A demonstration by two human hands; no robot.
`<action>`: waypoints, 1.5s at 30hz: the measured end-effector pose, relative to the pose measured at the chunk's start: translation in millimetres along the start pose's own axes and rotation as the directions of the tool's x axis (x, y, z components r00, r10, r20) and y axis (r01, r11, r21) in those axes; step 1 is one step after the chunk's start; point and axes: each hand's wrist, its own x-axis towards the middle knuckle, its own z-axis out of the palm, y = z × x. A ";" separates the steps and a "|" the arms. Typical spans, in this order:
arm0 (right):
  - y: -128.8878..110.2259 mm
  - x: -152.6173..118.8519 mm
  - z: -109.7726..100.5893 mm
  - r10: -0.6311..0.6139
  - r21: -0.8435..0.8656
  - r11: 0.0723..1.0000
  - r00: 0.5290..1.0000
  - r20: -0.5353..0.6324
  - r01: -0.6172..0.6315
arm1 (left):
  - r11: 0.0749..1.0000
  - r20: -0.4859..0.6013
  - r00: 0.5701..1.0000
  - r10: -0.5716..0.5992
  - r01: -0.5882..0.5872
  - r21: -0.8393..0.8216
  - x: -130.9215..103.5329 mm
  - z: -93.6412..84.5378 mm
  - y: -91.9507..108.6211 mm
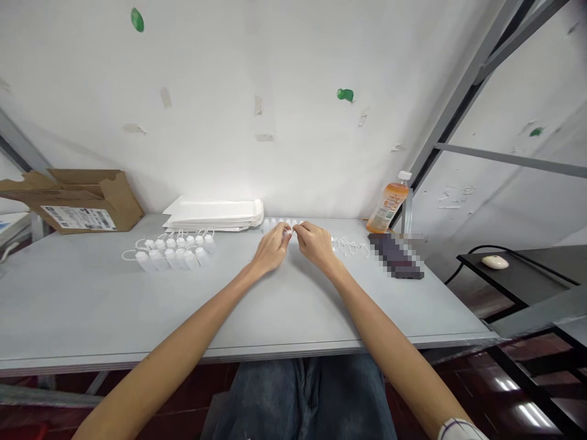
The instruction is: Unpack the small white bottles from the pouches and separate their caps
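Note:
My left hand and my right hand meet over the middle of the table, fingers closed in a pinch. Between the fingertips shows a small white piece; the fingers hide most of it, so its kind cannot be made out. Just behind the hands stands a row of small translucent white bottles, partly covered. To the left, small white bottles with caps and thin looped straps stand in two rows. Right of my right hand lies a loose cluster of thin white looped straps.
A grey table spans the view. Along the wall are an open cardboard box, a stack of white envelopes or sheets and an orange drink bottle. A dark blurred-out flat object lies at right; a white mouse rests beyond.

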 end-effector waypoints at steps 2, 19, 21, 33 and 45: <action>-0.8 -0.5 0.3 0.005 -0.012 1.000 1.000 0.001 -0.005 | 1.000 -0.002 1.000 0.001 -0.002 -0.015 0.0 1.1 -1.5; 9.7 -0.1 7.6 0.151 0.279 0.954 0.981 -0.124 -0.112 | 0.907 0.086 0.984 -0.156 0.177 -0.382 -4.1 -0.7 14.1; 10.0 0.8 7.1 0.192 0.407 0.904 0.973 -0.124 -0.127 | 0.897 0.072 0.983 -0.167 0.181 -0.404 -3.3 0.5 9.7; 6.5 1.7 -14.2 0.273 0.764 0.610 0.961 0.048 -0.211 | 0.954 -0.029 0.980 -0.196 0.184 -0.236 -0.1 7.9 -5.8; 6.9 -2.7 1.3 -0.056 0.675 0.710 0.938 0.342 -0.203 | 0.868 -0.008 0.990 -0.144 0.122 -0.481 0.1 1.6 3.9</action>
